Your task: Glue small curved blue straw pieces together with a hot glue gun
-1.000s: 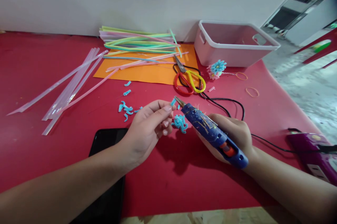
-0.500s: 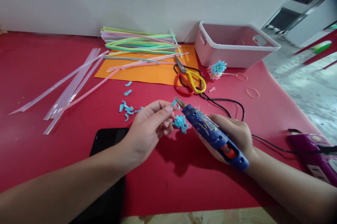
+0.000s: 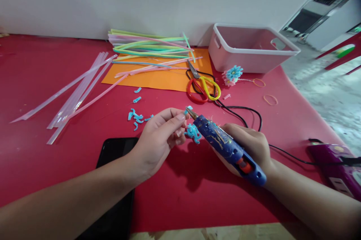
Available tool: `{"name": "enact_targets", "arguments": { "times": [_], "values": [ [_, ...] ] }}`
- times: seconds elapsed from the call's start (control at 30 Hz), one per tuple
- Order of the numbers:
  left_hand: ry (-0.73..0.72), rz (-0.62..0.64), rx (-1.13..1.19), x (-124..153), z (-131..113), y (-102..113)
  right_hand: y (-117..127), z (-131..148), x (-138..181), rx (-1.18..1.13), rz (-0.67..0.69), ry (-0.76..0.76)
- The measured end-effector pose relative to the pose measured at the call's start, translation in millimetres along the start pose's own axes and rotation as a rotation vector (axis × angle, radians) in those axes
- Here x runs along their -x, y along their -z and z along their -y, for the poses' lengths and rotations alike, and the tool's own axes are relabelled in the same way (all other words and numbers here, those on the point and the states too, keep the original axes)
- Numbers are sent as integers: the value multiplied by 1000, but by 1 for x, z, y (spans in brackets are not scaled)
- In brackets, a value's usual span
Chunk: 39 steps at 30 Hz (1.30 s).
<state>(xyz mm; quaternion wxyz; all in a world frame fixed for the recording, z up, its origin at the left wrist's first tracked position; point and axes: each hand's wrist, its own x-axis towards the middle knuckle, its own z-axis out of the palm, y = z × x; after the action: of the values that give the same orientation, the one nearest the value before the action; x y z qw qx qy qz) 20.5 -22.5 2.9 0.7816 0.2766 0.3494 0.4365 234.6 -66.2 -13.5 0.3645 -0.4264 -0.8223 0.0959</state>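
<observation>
My left hand (image 3: 162,140) pinches a small light-blue pipe-cleaner piece (image 3: 188,109) between thumb and forefinger. Wrapped around a blue glue gun (image 3: 225,146) is my right hand (image 3: 251,144); the metal nozzle is at the blue piece, touching or nearly so. Just beyond and below my left fingertips lies a clump of curled blue pipe-cleaner pieces (image 3: 193,131). More short blue pieces (image 3: 135,115) are scattered left of that hand. A blue and pink pipe-cleaner flower (image 3: 234,72) rests in front of the pink bin.
Red-and-yellow-handled scissors (image 3: 203,85) lie partly on orange paper (image 3: 146,78), beside bundled pipe cleaners (image 3: 149,44). Clear glue sticks (image 3: 79,89) are at left. A black phone (image 3: 118,180) sits under my left forearm. A pink bin (image 3: 254,59) and purple power strip (image 3: 335,164) stand at right.
The glue gun's nozzle has shifted slightly down and left against the blue piece, which now shows more tilted. My left hand has hardly moved.
</observation>
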Motion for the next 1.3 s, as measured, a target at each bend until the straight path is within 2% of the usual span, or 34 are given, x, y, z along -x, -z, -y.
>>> {"name": "enact_targets", "arguments": {
  "times": [0.4, 0.7, 0.97, 1.3],
  "values": [
    [5, -8, -9, 0, 0, 0, 0, -1, 0, -27, 3, -11],
    [-13, 3, -10, 0, 0, -1, -2, 1, 2, 26, -87, -129],
    [-21, -9, -34, 1, 0, 0, -2, -2, 3, -41, -36, -80],
    [-22, -4, -42, 2, -2, -2, 0, -1, 0, 0, 1, -24]
  ]
}}
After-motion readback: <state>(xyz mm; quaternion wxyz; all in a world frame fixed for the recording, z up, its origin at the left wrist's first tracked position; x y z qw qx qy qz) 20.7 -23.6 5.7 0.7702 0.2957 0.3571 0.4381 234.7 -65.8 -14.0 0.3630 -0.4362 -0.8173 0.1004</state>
